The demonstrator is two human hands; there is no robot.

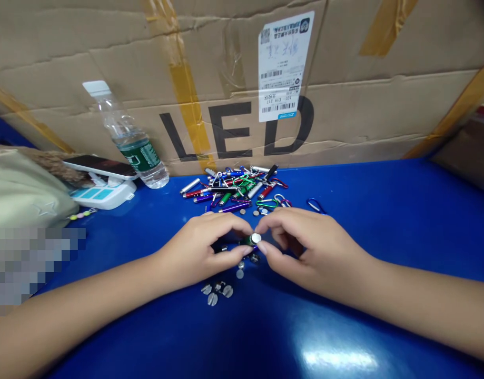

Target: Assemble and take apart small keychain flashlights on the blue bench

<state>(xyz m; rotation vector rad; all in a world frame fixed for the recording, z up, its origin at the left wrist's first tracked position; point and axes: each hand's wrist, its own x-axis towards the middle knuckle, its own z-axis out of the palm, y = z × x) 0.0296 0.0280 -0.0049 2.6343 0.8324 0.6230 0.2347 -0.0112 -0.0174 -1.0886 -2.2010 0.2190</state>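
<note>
Between my two hands is a small green flashlight tube, its end facing me. My left hand pinches the tube between thumb and fingers. At that end sits a round silver button cell, gripped at its edge by the thumb and forefinger of my right hand. Whether the cell is partly inside the tube I cannot tell. Below my left hand lie several silver discs, some with a bar across them. One more plain disc rests nearer my fingertips.
Behind my hands lies a pile of coloured keychain flashlights with carabiner clips. A blue carabiner is off to the right. A water bottle, a phone on a power strip and a bag stand left. A cardboard box walls the back.
</note>
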